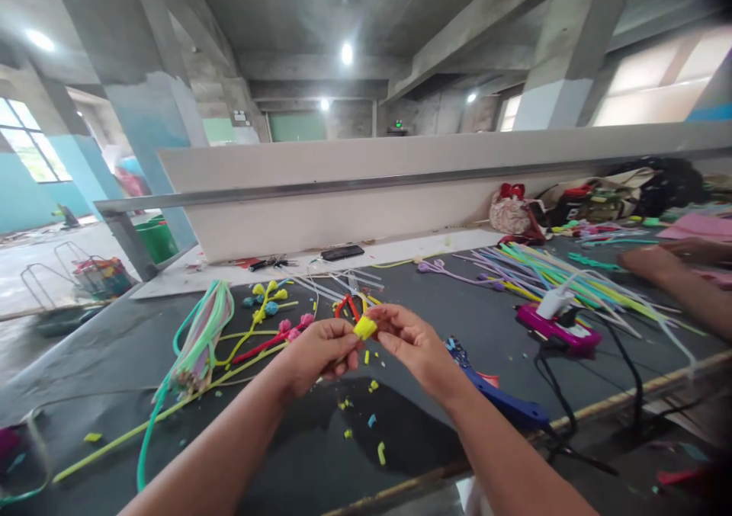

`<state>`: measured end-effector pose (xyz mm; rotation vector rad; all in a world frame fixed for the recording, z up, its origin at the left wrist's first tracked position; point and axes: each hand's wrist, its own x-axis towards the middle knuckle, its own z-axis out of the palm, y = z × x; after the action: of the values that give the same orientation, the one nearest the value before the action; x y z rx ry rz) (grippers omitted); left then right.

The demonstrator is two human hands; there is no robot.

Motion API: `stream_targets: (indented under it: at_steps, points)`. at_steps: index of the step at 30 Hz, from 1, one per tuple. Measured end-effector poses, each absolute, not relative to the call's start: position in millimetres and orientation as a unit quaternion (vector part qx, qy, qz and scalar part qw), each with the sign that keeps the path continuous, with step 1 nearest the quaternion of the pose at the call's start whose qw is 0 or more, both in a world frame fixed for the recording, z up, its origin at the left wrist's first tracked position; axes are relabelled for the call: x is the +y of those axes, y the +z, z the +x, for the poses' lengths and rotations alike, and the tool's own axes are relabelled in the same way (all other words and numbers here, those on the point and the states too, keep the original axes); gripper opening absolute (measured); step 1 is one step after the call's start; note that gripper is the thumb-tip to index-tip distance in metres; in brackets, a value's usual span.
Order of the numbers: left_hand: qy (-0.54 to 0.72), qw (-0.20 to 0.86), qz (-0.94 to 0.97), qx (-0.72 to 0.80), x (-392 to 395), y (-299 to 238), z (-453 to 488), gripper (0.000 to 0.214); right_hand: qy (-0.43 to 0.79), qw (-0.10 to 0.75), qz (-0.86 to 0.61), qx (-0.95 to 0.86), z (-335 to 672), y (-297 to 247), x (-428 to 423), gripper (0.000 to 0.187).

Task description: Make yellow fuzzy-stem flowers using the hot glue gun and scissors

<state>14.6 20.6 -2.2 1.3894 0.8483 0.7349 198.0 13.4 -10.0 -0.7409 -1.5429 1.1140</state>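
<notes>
Main risk: slipping. Left hand [332, 352] is pinching the yellow piece [364, 328] between thumb and fingers; right hand [407, 344] is gripping its other end, fingertips only. Piece is hanging above the middle of the tabletop [309, 455]. Uneven pull could pop it loose, and it could get lost among the yellow scraps [381, 453] lying below, toward the near edge. Squeezing too hard could flatten it.

Second: blue gun [503, 405], looks like a glue gun, is lying right beside the right forearm. Can't tell if it's hot; a careless elbow could bump it. Black cord [577, 455] is looping over the near edge; a snag could drag the gun or the purple power strip [557, 329].

Materials: piece is looking soft, stubby, ridged. Stems are looking fuzzy and bendy: a pale green bundle [209, 325] is standing out toward the left edge, straight loose stems [537, 272] are fanning out toward the far right corner. Pink buds [294, 325] are showing as knobbly balls. Red handles [347, 308] are curving smoothly just past the fingers. Tabletop is looking matte black.
</notes>
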Motion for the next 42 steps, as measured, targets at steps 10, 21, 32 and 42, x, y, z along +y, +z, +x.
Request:
stream_targets:
  at_steps: [10,21,32,42]
  points:
    - [0.448,0.485,0.669,0.341,16,-26,15,0.023,0.537,0.519,-0.308,-0.590,183,-18,10,0.033]
    - [0.471,0.595,0.595,0.267,21,-46,18,0.021,0.459,0.535,-0.341,-0.622,175,-20,4,0.018]
    - [0.452,0.678,0.538,0.215,16,-42,20,0.020,0.315,0.557,-0.376,-0.671,172,-10,-12,0.006]
    - [0.451,0.721,0.492,0.184,12,-35,17,0.019,0.310,0.571,-0.376,-0.661,176,-15,-12,0.004]
